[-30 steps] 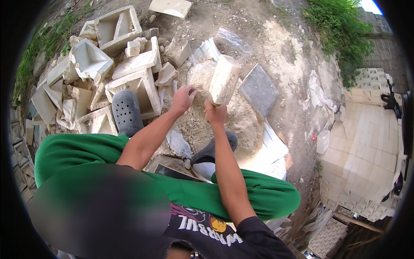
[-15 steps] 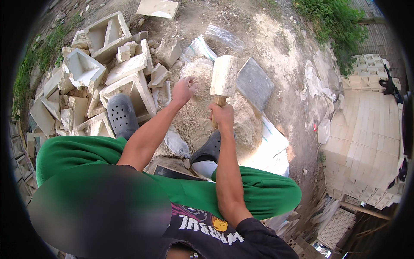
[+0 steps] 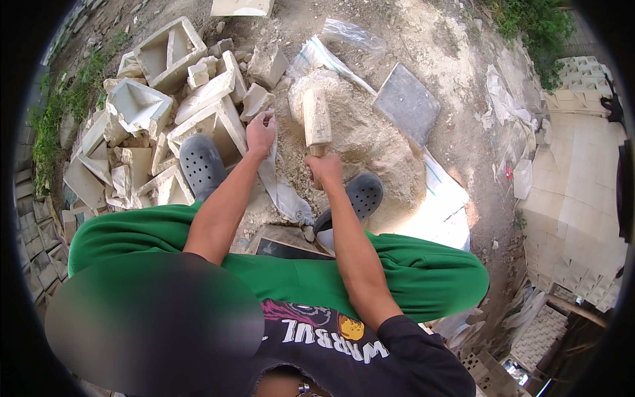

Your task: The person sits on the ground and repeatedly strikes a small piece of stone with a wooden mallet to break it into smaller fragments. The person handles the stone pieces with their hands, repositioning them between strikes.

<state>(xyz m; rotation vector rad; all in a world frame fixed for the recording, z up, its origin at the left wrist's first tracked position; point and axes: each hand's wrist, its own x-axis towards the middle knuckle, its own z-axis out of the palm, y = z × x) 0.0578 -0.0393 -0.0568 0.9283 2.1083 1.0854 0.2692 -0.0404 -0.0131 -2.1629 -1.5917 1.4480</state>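
My right hand (image 3: 325, 173) grips the short handle of a wooden mallet (image 3: 317, 118). Its pale, dust-coated head points away from me, over a mound of crushed cream-coloured rubble (image 3: 370, 149) on a white sack (image 3: 450, 198). To the left, my left hand (image 3: 261, 134) is raised with loosely bent fingers and nothing visible in it. Just beyond its fingertips lies a broken chunk of block (image 3: 256, 101), seemingly untouched. Any contact between the mallet head and the mound is unclear.
Broken hollow blocks (image 3: 169, 56) are heaped at the left, beside my left clog (image 3: 202, 165). A grey square slab (image 3: 407, 104) lies right of the mound. Clear plastic (image 3: 355, 35) lies beyond it. Tall stacks of pale blocks (image 3: 569, 198) stand at the far right.
The mallet has swung down and left, its head now over the mound. My left hand has drawn left, away from the mound. The view has shifted somewhat.
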